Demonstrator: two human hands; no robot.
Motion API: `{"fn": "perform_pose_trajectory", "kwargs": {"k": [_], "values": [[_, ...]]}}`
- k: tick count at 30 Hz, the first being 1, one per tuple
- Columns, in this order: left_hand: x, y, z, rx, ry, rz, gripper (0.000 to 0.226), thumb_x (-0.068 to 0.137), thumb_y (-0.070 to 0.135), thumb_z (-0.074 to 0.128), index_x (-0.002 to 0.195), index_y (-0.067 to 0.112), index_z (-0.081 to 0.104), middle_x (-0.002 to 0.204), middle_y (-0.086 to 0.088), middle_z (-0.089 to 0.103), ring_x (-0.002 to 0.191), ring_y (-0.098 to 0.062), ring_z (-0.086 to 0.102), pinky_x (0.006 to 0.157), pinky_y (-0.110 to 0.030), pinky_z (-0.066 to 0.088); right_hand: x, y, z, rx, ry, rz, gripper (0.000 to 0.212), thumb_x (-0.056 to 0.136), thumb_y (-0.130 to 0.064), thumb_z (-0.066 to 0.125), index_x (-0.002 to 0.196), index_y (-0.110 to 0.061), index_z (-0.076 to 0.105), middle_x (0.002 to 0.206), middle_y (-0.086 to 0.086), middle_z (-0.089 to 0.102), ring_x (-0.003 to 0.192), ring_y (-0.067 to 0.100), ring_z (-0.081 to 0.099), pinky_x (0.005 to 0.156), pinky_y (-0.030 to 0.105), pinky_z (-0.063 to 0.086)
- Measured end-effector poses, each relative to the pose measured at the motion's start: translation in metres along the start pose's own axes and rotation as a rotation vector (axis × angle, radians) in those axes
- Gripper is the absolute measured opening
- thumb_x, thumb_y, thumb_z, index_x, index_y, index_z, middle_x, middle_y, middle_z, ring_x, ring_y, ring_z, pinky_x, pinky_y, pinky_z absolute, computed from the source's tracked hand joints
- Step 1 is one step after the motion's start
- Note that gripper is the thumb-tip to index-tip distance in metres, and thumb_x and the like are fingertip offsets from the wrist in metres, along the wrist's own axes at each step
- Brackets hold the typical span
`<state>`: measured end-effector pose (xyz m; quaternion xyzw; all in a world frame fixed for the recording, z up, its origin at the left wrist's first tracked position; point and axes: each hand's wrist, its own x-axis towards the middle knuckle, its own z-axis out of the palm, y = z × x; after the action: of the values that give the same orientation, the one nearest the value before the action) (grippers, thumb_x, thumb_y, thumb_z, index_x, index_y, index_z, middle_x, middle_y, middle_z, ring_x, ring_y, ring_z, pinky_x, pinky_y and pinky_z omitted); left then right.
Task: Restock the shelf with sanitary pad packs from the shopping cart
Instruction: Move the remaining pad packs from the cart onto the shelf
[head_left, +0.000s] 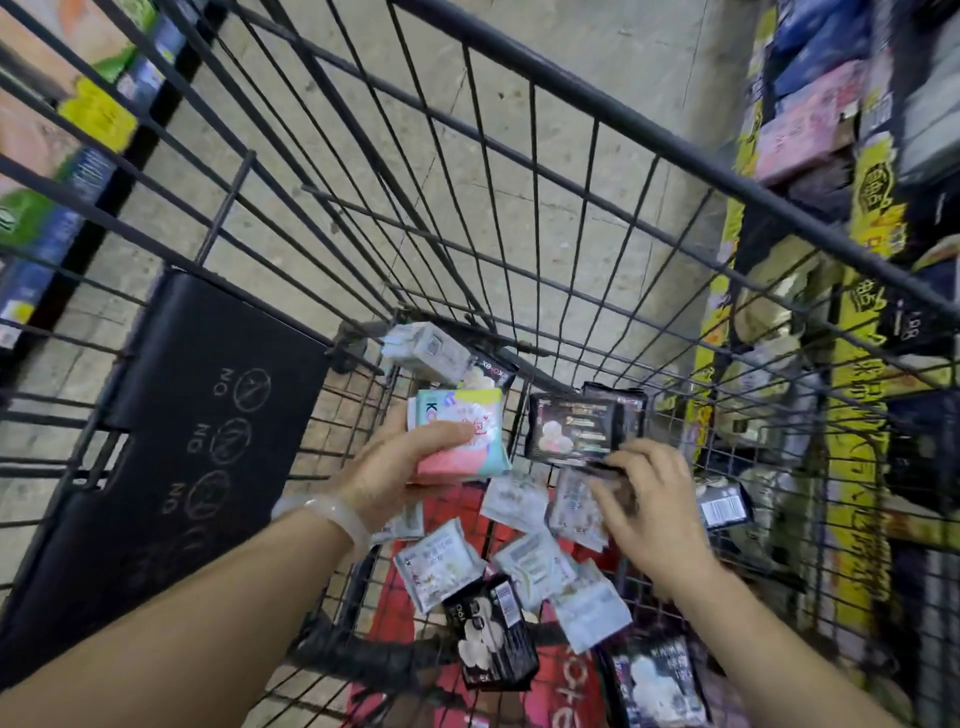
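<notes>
I look down into a dark wire shopping cart (571, 156). My left hand (400, 462) grips a pink, teal and white pad pack (467, 431) held above the cart floor. My right hand (649, 499) pinches the lower edge of a black pad pack (576, 426) standing upright beside it. Several more packs lie loose on the cart floor: white ones (436, 561) and black ones (491, 639). The shelf with dark and pink packs (810, 124) runs along the right.
The black fold-down child seat flap (197, 431) fills the cart's left side. Another shelf with green and blue goods (47, 171) stands at the left. Yellow price strips (857, 467) edge the right shelf. Concrete floor shows beyond the cart.
</notes>
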<state>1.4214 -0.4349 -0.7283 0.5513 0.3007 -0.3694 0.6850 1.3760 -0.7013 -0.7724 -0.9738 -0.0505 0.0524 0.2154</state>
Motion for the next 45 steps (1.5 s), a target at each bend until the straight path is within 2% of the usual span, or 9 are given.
{"fn": "perform_pose_trajectory", "kwargs": {"k": [4, 7, 14, 17, 20, 30, 36, 41, 45], "values": [[0.004, -0.015, 0.013, 0.039, 0.012, -0.036, 0.074, 0.046, 0.033, 0.082, 0.113, 0.02, 0.055, 0.101, -0.008, 0.073, 0.092, -0.029, 0.071, 0.083, -0.044, 0.057, -0.058, 0.006, 0.001, 0.065, -0.522, 0.013, 0.074, 0.077, -0.077, 0.041, 0.122, -0.02, 0.054, 0.12, 0.0, 0.047, 0.11, 0.023, 0.051, 0.091, 0.033, 0.044], [0.005, -0.017, 0.017, 0.069, -0.01, -0.06, 0.069, 0.049, 0.031, 0.083, 0.111, 0.023, 0.055, 0.107, -0.009, 0.071, 0.095, -0.029, 0.069, 0.085, -0.042, 0.056, -0.08, 0.003, 0.012, -0.079, -0.937, -0.037, 0.086, 0.076, -0.053, 0.066, 0.145, -0.031, 0.02, 0.15, 0.0, 0.01, 0.138, 0.024, 0.018, 0.111, 0.04, 0.025], [0.001, -0.017, 0.017, 0.088, -0.035, -0.049, 0.067, 0.051, 0.031, 0.077, 0.113, 0.022, 0.053, 0.105, -0.008, 0.07, 0.09, -0.025, 0.068, 0.078, -0.036, 0.055, -0.044, -0.016, -0.009, 0.598, -0.892, 0.643, 0.015, 0.09, -0.04, 0.056, 0.098, -0.029, 0.051, 0.085, -0.014, 0.054, 0.075, 0.008, 0.057, 0.071, 0.014, 0.049], [-0.001, -0.016, 0.018, 0.082, -0.034, -0.046, 0.068, 0.05, 0.031, 0.077, 0.113, 0.021, 0.052, 0.104, -0.009, 0.07, 0.088, -0.025, 0.068, 0.075, -0.035, 0.055, -0.034, -0.013, -0.012, 0.803, -0.843, 0.784, 0.051, 0.082, -0.057, 0.05, 0.097, -0.01, 0.065, 0.067, 0.002, 0.067, 0.052, 0.014, 0.061, 0.068, 0.028, 0.054], [-0.001, -0.017, 0.019, 0.11, -0.031, -0.056, 0.062, 0.055, 0.03, 0.077, 0.112, 0.021, 0.051, 0.105, -0.008, 0.069, 0.088, -0.024, 0.069, 0.07, -0.032, 0.055, -0.033, -0.006, -0.006, 0.864, -0.725, 0.826, 0.074, 0.066, -0.068, 0.049, 0.1, -0.004, 0.064, 0.068, 0.006, 0.068, 0.056, 0.018, 0.061, 0.068, 0.033, 0.054], [0.0, -0.008, 0.011, -0.028, 0.044, -0.023, 0.071, 0.059, 0.026, 0.074, 0.123, 0.007, 0.049, 0.096, -0.01, 0.068, 0.082, -0.025, 0.067, 0.064, -0.036, 0.059, -0.035, -0.015, 0.003, 0.826, -0.306, 0.901, 0.041, 0.092, -0.037, 0.053, 0.126, -0.02, 0.038, 0.095, 0.011, 0.066, 0.069, 0.023, 0.065, 0.064, 0.035, 0.055], [-0.006, -0.008, -0.006, 0.079, 0.052, -0.033, 0.079, 0.055, 0.032, 0.078, 0.126, 0.011, 0.05, 0.098, -0.01, 0.072, 0.085, -0.025, 0.068, 0.072, -0.037, 0.054, -0.042, -0.039, -0.013, 0.552, -0.087, 0.661, 0.012, 0.086, -0.029, 0.064, 0.087, -0.019, 0.057, 0.069, -0.005, 0.058, 0.066, 0.015, 0.055, 0.059, 0.021, 0.042], [-0.027, -0.017, 0.007, 0.321, -0.086, -0.114, 0.071, 0.053, 0.033, 0.083, 0.114, 0.022, 0.05, 0.106, -0.009, 0.07, 0.093, -0.027, 0.069, 0.089, -0.044, 0.055, -0.032, -0.07, -0.03, 0.982, -0.592, 0.563, 0.091, 0.065, -0.044, 0.079, 0.135, -0.043, 0.022, 0.123, -0.017, 0.043, 0.11, 0.002, 0.048, 0.103, 0.028, 0.039], [-0.034, -0.023, 0.029, 0.31, -0.177, -0.13, 0.06, 0.065, 0.027, 0.082, 0.116, 0.023, 0.052, 0.106, -0.003, 0.071, 0.093, -0.019, 0.07, 0.078, -0.03, 0.057, -0.022, -0.088, -0.029, 1.358, -0.786, 0.736, 0.121, 0.049, -0.047, 0.086, 0.146, -0.033, 0.015, 0.14, 0.001, 0.047, 0.124, 0.021, 0.05, 0.108, 0.046, 0.038]]}}
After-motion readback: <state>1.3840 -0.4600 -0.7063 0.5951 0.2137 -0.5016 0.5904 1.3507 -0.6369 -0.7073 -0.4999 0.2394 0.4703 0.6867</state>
